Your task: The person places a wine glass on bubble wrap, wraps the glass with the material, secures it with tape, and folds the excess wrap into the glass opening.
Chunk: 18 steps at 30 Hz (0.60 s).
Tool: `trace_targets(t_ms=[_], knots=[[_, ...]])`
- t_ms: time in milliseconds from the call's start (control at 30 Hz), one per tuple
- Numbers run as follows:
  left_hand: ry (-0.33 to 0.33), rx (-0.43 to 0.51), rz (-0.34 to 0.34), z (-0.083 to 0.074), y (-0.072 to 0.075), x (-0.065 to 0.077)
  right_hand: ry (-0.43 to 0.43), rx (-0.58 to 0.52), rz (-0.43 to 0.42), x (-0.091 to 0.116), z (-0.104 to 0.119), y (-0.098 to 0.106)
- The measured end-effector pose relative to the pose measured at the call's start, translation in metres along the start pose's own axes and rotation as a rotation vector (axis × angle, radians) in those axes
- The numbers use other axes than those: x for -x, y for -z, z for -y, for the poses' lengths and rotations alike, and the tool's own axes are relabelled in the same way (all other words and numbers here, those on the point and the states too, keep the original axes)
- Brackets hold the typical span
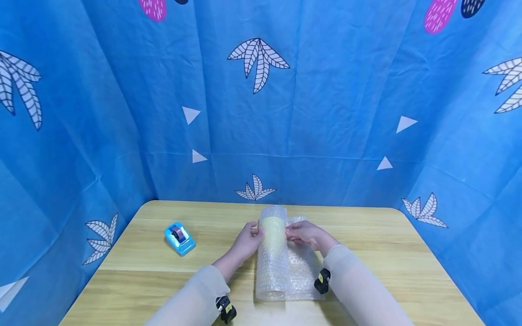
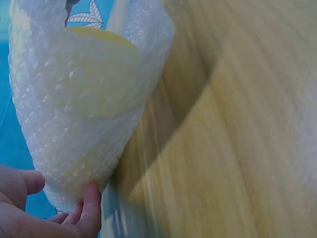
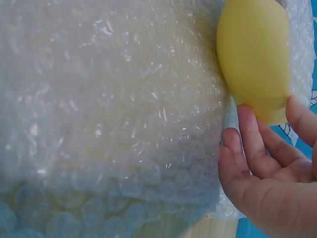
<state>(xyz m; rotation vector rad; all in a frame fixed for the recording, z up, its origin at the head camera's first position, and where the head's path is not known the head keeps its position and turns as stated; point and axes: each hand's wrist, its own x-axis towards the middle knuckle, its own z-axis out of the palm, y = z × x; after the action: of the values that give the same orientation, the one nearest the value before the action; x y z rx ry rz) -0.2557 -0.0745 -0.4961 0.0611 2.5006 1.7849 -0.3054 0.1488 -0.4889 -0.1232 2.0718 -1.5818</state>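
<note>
A smooth yellow object (image 1: pixel 274 233) with a rounded outline lies partly rolled in clear bubble wrap (image 1: pixel 272 276) at the middle of the table. From the left, my left hand (image 1: pixel 248 239) holds the wrapped roll, thumb and fingers at the end of the bubble wrap (image 2: pixel 99 134) in the left wrist view. On the opposite side is my right hand (image 1: pixel 307 234), and in the right wrist view its thumb and fingers pinch the lower end of the yellow object (image 3: pixel 255 59), which shows bare there. A loose flap of wrap extends under the right hand.
A light blue tape dispenser (image 1: pixel 180 238) stands to the left on the wooden table (image 1: pixel 367 235). Behind and beside the table hangs a blue patterned curtain (image 1: pixel 326 113). Each forearm wears a small black wrist camera.
</note>
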Motion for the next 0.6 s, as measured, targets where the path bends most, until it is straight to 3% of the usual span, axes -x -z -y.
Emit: trace_targets(t_ms=[300, 600], knots=[[-0.001, 0.031, 0.019, -0.002, 0.005, 0.001, -0.024, -0.095, -0.133, 0.001, -0.001, -0.010], [-0.004, 0.057, 0.007, -0.002, 0.003, 0.003, 0.035, -0.149, -0.311, 0.006, 0.001, -0.020]])
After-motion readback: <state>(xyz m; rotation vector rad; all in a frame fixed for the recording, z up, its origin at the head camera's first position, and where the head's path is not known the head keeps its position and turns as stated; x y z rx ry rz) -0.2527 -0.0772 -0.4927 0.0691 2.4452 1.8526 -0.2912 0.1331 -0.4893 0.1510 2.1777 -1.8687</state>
